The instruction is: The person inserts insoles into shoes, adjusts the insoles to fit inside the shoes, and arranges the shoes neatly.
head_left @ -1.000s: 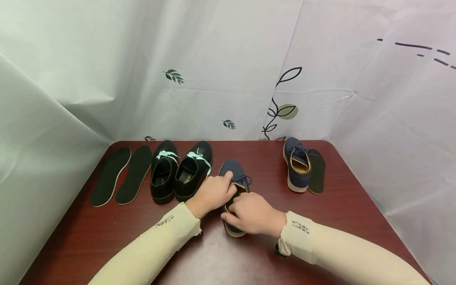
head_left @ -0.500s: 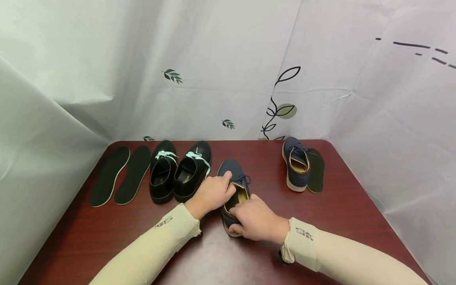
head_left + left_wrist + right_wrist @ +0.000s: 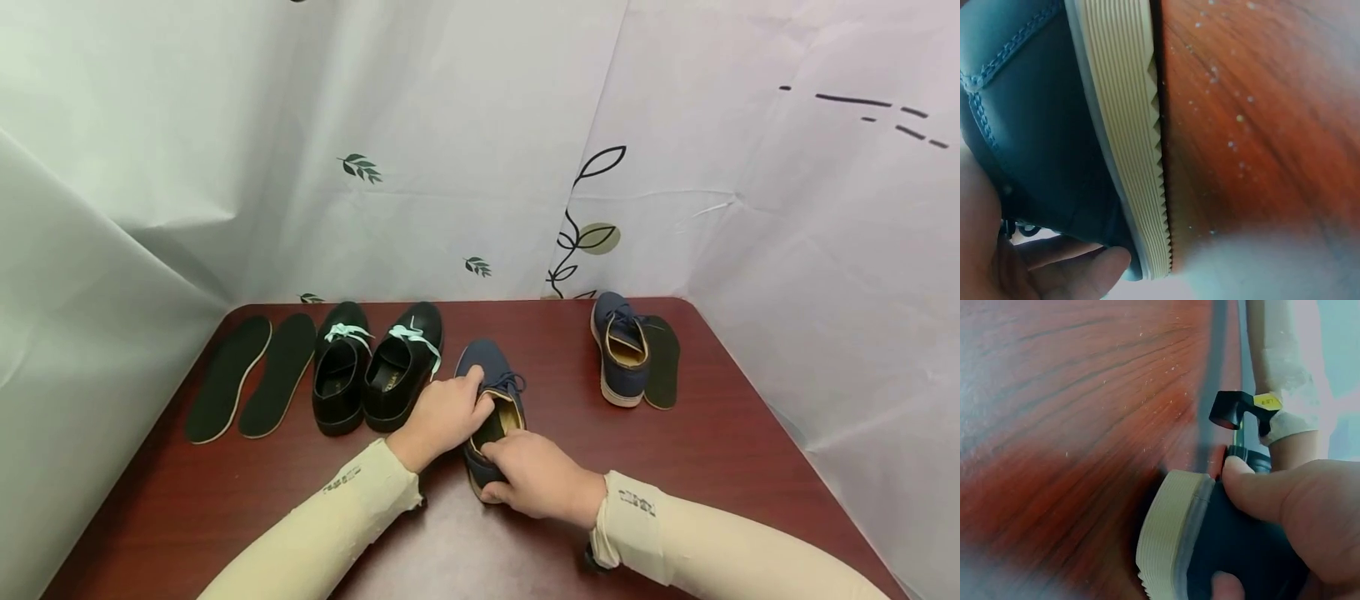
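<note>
A navy lace-up shoe (image 3: 483, 360) sits on the table with its toe pointing away from me. My left hand (image 3: 441, 414) grips its left side near the laces; in the left wrist view the fingers curl by the navy upper (image 3: 1041, 137), above the ribbed cream sole (image 3: 1124, 134). At the heel, my right hand (image 3: 538, 475) pinches the collar, thumb low on the back and fingers at the opening. The right wrist view shows that thumb (image 3: 1250, 490) against the dark heel (image 3: 1229, 540). Inside the opening, tan lining and a dark surface show; the rest is hidden by the hands.
Left of the shoe stand two black shoes (image 3: 337, 400) with mint laces, then two dark insoles (image 3: 225, 383) lying flat. Back right, the matching navy shoe (image 3: 624, 379) stands next to another dark insole (image 3: 663, 367). White cloth (image 3: 420, 208) hangs around the table's back and sides.
My right hand has drawn back from over the shoe's opening to its heel, uncovering more tan lining. My left hand keeps its grip, and the shoe stays about where it was.
</note>
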`<state>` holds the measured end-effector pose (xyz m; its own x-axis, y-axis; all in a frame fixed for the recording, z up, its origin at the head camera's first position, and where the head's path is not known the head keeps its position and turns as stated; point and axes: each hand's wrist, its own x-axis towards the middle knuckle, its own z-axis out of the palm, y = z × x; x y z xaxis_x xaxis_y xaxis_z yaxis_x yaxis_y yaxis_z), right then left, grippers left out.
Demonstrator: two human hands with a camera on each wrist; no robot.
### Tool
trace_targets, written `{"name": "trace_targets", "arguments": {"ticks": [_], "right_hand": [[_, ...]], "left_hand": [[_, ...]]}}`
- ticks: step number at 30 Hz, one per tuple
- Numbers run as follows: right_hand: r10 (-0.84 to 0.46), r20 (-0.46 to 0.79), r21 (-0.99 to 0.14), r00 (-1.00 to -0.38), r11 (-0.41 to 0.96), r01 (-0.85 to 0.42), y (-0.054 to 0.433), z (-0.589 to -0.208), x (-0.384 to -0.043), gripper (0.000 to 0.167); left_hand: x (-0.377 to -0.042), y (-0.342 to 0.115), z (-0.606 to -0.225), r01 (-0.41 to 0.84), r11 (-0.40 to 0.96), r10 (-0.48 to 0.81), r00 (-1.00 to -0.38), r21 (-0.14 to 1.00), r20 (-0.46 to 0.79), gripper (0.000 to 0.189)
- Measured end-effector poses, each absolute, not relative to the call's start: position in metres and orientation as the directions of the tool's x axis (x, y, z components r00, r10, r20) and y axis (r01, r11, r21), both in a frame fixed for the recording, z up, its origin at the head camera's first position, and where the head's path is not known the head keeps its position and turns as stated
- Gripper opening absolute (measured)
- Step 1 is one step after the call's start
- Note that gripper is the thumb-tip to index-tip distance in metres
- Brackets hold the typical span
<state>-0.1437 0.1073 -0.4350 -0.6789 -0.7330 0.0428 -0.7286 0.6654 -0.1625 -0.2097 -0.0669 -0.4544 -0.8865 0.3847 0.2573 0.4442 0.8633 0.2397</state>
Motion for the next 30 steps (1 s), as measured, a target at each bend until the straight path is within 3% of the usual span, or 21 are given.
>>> {"name": "trace_targets", "arguments": {"ticks": [6, 11, 15, 18, 23, 27, 30], "right_hand": [[-0.725, 0.045, -0.185, -0.688, 0.670, -0.719, 0.106, -0.438, -0.141, 0.028], [-0.720, 0.057, -0.181, -0.692, 0.674, -0.716, 0.107, -0.439, -0.139, 0.026], [-0.722, 0.090, -0.154, -0.686, 0.671, -0.726, 0.111, -0.441, -0.137, 0.023], [-0.716, 0.122, -0.140, -0.687, 0.673, -0.726, 0.117, -0.443, -0.137, 0.024], [-0.707, 0.212, -0.101, -0.674, 0.670, -0.735, 0.129, -0.439, -0.139, 0.025], [-0.707, 0.288, -0.055, -0.646, 0.661, -0.748, 0.138, -0.430, -0.144, 0.026], [-0.701, 0.327, -0.031, -0.634, 0.662, -0.748, 0.144, -0.423, -0.149, 0.026]], "left_hand": [[-0.206, -0.069, -0.456, 0.425, 0.841, 0.354, -0.900, 0.335, 0.254, 0.025], [-0.200, -0.072, -0.453, 0.350, 0.728, 0.326, -0.933, 0.590, 0.151, 0.035], [-0.197, -0.073, -0.450, 0.222, 0.552, 0.283, -0.957, 0.804, 0.070, 0.037], [-0.197, -0.071, -0.453, 0.108, 0.431, 0.216, -0.976, 0.896, 0.013, 0.041], [-0.198, -0.068, -0.462, -0.103, 0.236, 0.137, -0.981, 0.966, -0.138, 0.052], [-0.198, -0.066, -0.462, -0.223, -0.013, 0.234, -0.948, 0.975, -0.214, 0.058], [-0.200, -0.064, -0.457, -0.267, -0.183, 0.320, -0.926, 0.946, -0.199, 0.062]]}}
